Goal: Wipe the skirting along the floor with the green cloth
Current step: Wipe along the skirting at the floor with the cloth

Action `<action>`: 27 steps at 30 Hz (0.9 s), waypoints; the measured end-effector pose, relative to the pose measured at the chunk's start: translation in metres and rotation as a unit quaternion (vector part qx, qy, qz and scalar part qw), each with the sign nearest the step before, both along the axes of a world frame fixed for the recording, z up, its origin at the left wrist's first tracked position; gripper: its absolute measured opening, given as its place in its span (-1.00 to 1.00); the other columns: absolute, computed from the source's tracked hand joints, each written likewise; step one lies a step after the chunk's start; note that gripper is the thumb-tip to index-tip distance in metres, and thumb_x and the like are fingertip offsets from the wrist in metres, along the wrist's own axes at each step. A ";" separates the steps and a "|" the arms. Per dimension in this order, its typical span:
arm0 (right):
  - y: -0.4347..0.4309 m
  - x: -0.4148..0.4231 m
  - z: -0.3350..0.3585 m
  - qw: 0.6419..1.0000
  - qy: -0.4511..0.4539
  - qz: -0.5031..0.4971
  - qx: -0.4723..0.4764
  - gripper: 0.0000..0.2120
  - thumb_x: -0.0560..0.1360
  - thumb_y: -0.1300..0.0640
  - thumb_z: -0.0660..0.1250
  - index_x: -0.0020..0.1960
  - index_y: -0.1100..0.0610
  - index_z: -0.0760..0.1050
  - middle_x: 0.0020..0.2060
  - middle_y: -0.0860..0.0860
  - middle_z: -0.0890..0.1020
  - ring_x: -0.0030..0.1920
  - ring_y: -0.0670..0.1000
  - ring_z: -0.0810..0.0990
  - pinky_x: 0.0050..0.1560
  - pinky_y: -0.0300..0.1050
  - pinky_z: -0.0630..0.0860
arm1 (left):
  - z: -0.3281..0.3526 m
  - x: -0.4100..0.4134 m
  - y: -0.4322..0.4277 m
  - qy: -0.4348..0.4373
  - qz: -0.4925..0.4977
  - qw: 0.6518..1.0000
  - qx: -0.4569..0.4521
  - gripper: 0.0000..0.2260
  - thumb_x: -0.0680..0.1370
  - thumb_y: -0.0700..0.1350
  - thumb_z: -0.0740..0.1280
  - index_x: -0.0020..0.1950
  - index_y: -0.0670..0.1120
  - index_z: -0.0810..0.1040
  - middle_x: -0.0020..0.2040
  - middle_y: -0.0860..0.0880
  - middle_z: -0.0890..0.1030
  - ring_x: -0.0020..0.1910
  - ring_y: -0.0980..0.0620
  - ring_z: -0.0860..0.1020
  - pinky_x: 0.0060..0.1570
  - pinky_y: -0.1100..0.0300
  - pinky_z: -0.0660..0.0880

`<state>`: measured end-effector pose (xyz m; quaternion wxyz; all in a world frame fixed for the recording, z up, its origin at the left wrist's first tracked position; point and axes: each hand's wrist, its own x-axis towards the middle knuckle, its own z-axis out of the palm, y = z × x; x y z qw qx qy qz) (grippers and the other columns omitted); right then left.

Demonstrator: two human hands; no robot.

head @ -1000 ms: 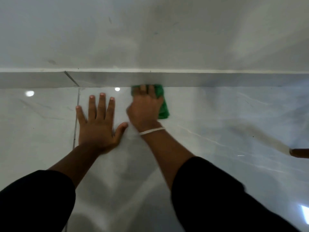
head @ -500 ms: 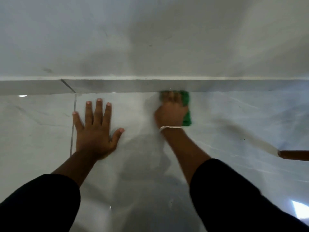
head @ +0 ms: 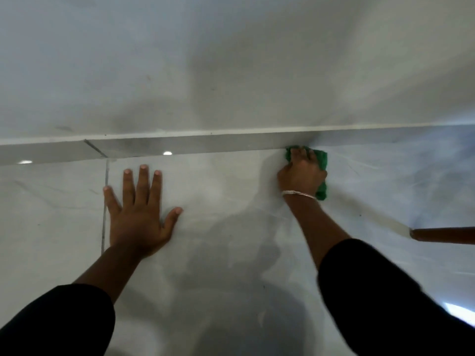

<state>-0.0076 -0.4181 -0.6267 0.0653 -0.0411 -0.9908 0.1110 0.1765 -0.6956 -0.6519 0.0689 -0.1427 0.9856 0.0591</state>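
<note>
So: glossy pale marble-look floor, veined, with ceiling-light reflections and one grout line running toward the wall just left of the left hand. Plain white wall above, a few faint scuffs on it. Grey skirting runs along the floor-wall junction, with a diagonal joint at its left end (mitre or butt, can't tell).

Left hand lies flat on the floor, palm down, fingers spread, nothing in it, well apart from the skirting.

Right hand is curled over the green cloth, fingers closed on it, fingertips pressing it against the skirting's bottom edge where it meets the floor. Cloth bunches out to the right of the hand, trailing onto the floor. Pale bangle on the right wrist. Black sleeves on both arms.

Brown wooden rod end enters from the right edge, low over the floor. No containers in view.
</note>
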 end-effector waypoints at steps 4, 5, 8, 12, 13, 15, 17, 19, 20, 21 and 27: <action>-0.118 0.052 -0.005 0.998 -0.044 0.051 0.008 -0.62 0.20 0.11 0.28 -0.05 0.16 0.67 -0.04 0.18 0.71 0.09 0.23 0.64 0.07 0.31 0.52 | -0.001 -0.001 -0.003 -0.006 -0.005 1.000 0.004 -0.20 0.50 0.36 -0.04 0.63 -0.04 -0.07 0.66 -0.12 -0.07 0.62 -0.23 -0.12 0.47 -0.43 -0.10; -0.145 0.067 -0.005 0.995 -0.047 0.091 0.006 -0.57 0.17 0.08 0.30 0.00 0.15 0.66 0.00 0.16 0.71 0.14 0.21 0.62 0.06 0.30 0.52 | -0.001 0.000 -0.002 -0.007 -0.008 1.000 0.004 -0.20 0.49 0.37 -0.04 0.63 -0.04 -0.07 0.66 -0.12 -0.07 0.63 -0.23 -0.12 0.47 -0.43 -0.09; -0.167 0.082 0.002 0.970 -0.063 0.233 -0.011 -0.47 0.24 0.05 0.19 0.18 0.06 0.58 0.19 0.04 0.65 0.30 0.12 0.52 0.14 0.26 0.44 | -0.001 0.001 -0.003 0.000 -0.004 1.000 -0.001 -0.19 0.49 0.38 -0.06 0.63 -0.03 -0.04 0.66 -0.11 -0.06 0.63 -0.22 -0.10 0.46 -0.44 -0.07; -0.068 0.036 0.000 0.960 0.018 0.278 0.016 -0.44 0.24 0.09 0.05 0.13 -0.02 0.62 0.09 -0.04 0.70 0.14 0.03 0.64 0.10 0.08 0.50 | 0.003 0.001 -0.003 -0.008 -0.010 1.000 0.011 -0.20 0.48 0.36 -0.01 0.63 -0.03 -0.02 0.66 -0.11 -0.03 0.63 -0.23 -0.06 0.45 -0.45 -0.06; -0.040 0.022 0.001 0.968 0.022 0.250 0.028 -0.44 0.25 0.11 0.05 0.13 0.00 0.63 0.07 0.00 0.71 0.11 0.08 0.65 0.12 0.07 0.53 | 0.003 0.002 -0.004 -0.005 -0.009 1.000 0.012 -0.20 0.48 0.36 0.00 0.63 -0.03 -0.02 0.66 -0.11 -0.03 0.62 -0.24 -0.06 0.45 -0.45 -0.06; 0.008 -0.004 0.011 0.985 -0.006 0.166 0.037 -0.45 0.27 0.15 0.06 0.15 0.03 0.63 0.07 0.11 0.70 0.08 0.19 0.65 0.06 0.10 0.57 | 0.003 0.001 -0.003 0.005 -0.007 1.000 0.016 -0.20 0.49 0.35 0.01 0.63 -0.04 0.00 0.66 -0.12 -0.01 0.62 -0.25 -0.05 0.44 -0.46 -0.05; 0.029 -0.016 0.018 0.991 -0.071 0.093 0.058 -0.53 0.32 0.22 0.16 0.18 0.08 0.60 0.08 0.17 0.67 0.09 0.24 0.61 0.03 0.09 0.57 | 0.003 0.000 -0.003 0.005 -0.008 1.000 0.014 -0.20 0.49 0.35 0.01 0.63 -0.05 0.01 0.66 -0.12 0.00 0.62 -0.25 -0.05 0.44 -0.45 -0.06; 0.015 -0.017 0.021 0.992 -0.100 0.043 0.059 -0.59 0.31 0.26 0.22 0.12 0.15 0.59 0.04 0.19 0.66 0.06 0.24 0.60 0.04 0.05 0.55 | 0.002 0.000 -0.002 0.004 -0.002 1.000 0.016 -0.20 0.49 0.35 0.01 0.63 -0.05 0.01 0.66 -0.13 0.00 0.62 -0.25 -0.06 0.44 -0.45 -0.07; 0.000 -0.013 0.024 0.993 -0.099 0.022 0.058 -0.62 0.31 0.26 0.23 0.09 0.17 0.59 0.02 0.20 0.65 0.05 0.24 0.60 0.04 0.04 0.53 | 0.003 0.000 -0.001 0.005 -0.004 1.000 0.018 -0.20 0.49 0.34 0.01 0.63 -0.05 0.00 0.66 -0.12 -0.01 0.62 -0.24 -0.07 0.44 -0.45 -0.08; -0.017 -0.005 0.023 0.994 -0.094 0.018 0.060 -0.63 0.31 0.24 0.21 0.08 0.19 0.58 0.02 0.20 0.64 0.06 0.23 0.59 0.05 0.05 0.51 | 0.004 0.000 -0.001 0.007 -0.006 1.000 0.020 -0.20 0.49 0.34 0.02 0.63 -0.05 0.00 0.66 -0.12 -0.01 0.62 -0.24 -0.07 0.45 -0.45 -0.09; -0.149 0.058 0.012 0.981 -0.078 0.177 0.032 -0.50 0.17 0.12 0.20 0.08 0.19 0.59 0.08 0.20 0.63 0.19 0.26 0.53 0.14 0.26 0.43 | 0.005 -0.002 0.000 -0.001 -0.002 1.000 0.019 -0.20 0.49 0.35 0.00 0.63 -0.04 0.01 0.66 -0.11 -0.01 0.63 -0.23 -0.07 0.45 -0.44 -0.10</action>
